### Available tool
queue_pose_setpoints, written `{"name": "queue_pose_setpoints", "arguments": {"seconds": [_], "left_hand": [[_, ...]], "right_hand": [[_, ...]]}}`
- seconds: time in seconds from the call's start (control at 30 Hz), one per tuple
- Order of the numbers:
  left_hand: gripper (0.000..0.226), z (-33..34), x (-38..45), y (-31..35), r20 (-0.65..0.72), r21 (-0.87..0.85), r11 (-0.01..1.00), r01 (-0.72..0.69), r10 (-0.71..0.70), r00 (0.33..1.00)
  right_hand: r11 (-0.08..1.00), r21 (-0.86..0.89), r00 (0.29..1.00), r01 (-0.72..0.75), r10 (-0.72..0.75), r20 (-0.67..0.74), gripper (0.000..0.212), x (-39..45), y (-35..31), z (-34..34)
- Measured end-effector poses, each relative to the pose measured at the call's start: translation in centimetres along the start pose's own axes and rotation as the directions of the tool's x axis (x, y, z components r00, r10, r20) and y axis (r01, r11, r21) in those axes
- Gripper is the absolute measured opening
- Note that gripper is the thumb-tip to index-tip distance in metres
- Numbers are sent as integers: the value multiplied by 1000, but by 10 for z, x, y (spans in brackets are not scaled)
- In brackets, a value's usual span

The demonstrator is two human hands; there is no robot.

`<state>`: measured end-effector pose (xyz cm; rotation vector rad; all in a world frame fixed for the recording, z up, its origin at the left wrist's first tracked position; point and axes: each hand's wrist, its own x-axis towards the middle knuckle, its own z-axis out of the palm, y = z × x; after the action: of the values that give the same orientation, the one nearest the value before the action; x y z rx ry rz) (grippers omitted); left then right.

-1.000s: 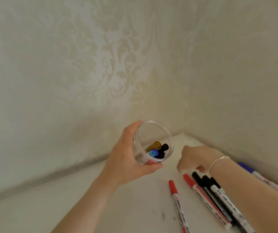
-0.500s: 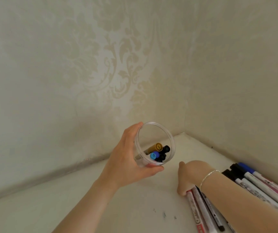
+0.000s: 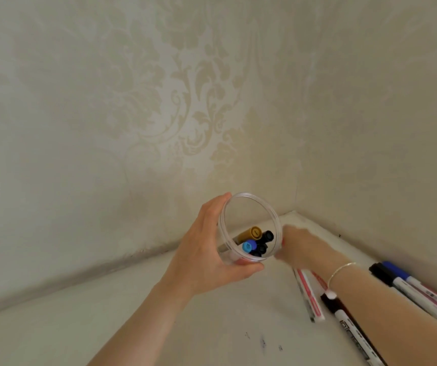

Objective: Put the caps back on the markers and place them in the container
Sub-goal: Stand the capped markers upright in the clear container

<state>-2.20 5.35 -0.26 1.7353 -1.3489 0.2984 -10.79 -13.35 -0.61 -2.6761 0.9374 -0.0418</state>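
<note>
The left hand (image 3: 206, 257) holds the clear plastic container (image 3: 250, 228) above the desk (image 3: 133, 326), tilted so its mouth faces the camera. Its fingers are wrapped round the wall, thumb under the near rim. Inside lie capped markers: a gold one (image 3: 251, 233), a blue cap (image 3: 249, 246) and black ones (image 3: 263, 243).

The right hand (image 3: 301, 247) is just beside the container, on its right, blurred and partly hidden behind the rim. I cannot tell if its fingers are apart or clamped on sth. It wears a thin bracelet (image 3: 341, 270).

On the desk, near the right forearm, more markers wait: a red-banded marker (image 3: 308, 291), a black-capped marker (image 3: 344, 315), and by the wall a blue-capped marker (image 3: 396, 270) with others.

Risks, as I judge:
- Container is tilted a lot; if it tips more, the markers inside may slide out.
- The grip is on a smooth wall w/ one hand only; a push from the right hand could knock it loose.
- Some desk markers are partly hidden, so a cap may be missing; check before dropping in.
</note>
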Motion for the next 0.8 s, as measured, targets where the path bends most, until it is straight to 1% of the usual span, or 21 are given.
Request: {"name": "queue_pose_setpoints", "arguments": {"seconds": [0.03, 0.07, 0.1, 0.13, 0.17, 0.2, 0.23, 0.27, 0.3, 0.33, 0.37, 0.43, 0.47, 0.5, 0.53, 0.6, 0.63, 0.67, 0.73, 0.8], "left_hand": [[107, 0, 0, 0, -1, -4, 1000, 5, -5, 1000], [107, -1, 0, -1, -3, -9, 1000, 6, -6, 1000], [106, -1, 0, -1, -4, -14, 1000, 7, -7, 1000], [106, -1, 0, -2, -2, -17, 1000, 7, -7, 1000], [106, 0, 1, -2, -2, -15, 1000, 7, -7, 1000], [106, 0, 1, -3, -4, -9, 1000, 6, -6, 1000], [106, 0, 1, -3, -3, -3, 1000, 6, -6, 1000], [106, 0, 1, -3, 2, 5, 1000, 6, -6, 1000], [106, -1, 2, -3, 12, 13, 1000, 4, -4, 1000], [106, -1, 2, -3, 23, 19, 1000, 4, -4, 1000], [106, -2, 2, -2, 31, 22, 1000, 6, -7, 1000], [104, -2, 3, 0, 32, 14, 1000, 14, -15, 999], [104, -2, 3, 1, 28, 9, 1000, 20, -20, 999], [105, -2, 3, 3, 25, 5, 1000, 26, -26, 999], [105, -2, 3, 4, 23, 3, 1000, 29, -29, 999], [103, -2, 4, 6, 18, 4, 1000, 27, -27, 999], [104, -2, 5, 6, 10, 2, 1000, 25, -25, 1000], [104, -2, 5, 4, -2, -4, 1000, 25, -25, 1000], [101, -2, 5, 0, -24, -18, 999, 31, -32, 999], [97, -1, 5, -2, -29, -18, 999, 40, -41, 999]], "right_hand": [[994, 108, 991, 10, 5, -136, 14, 0, -6, -16], [975, 217, 959, 39, 25, -283, 12, -3, -14, -34], [940, 326, 896, 100, 57, -440, 11, -9, -23, -56], [886, 411, 799, 215, 83, -595, 10, -18, -32, -78], [811, 461, 683, 359, 108, -722, 9, -30, -42, -100], [717, 470, 574, 514, 119, -810, 10, -39, -50, -118], [605, 446, 490, 659, 104, -865, 14, -50, -60, -134], [494, 419, 445, 762, 71, -893, 17, -57, -68, -144], [415, 416, 445, 809, 31, -895, 17, -61, -75, -149], [386, 428, 468, 818, -12, -884, 16, -62, -81, -149], [399, 436, 497, 807, -57, -866, 14, -60, -87, -147], [509, 422, 554, 750, -134, -822, 11, -54, -93, -131], [550, 411, 576, 727, -163, -801, 11, -50, -95, -120], [580, 386, 581, 717, -191, -791, 11, -47, -96, -109], [610, 333, 558, 719, -222, -800, 10, -44, -96, -100], [664, 164, 453, 730, -291, -843, 9, -41, -99, -85], [668, 101, 406, 738, -319, -856, 10, -41, -100, -80], [659, 65, 373, 749, -338, -864, 13, -41, -102, -78], [630, 60, 353, 774, -352, -867, 16, -41, -107, -75], [585, 95, 372, 805, -373, -850, 13, -44, -112, -75]]}}
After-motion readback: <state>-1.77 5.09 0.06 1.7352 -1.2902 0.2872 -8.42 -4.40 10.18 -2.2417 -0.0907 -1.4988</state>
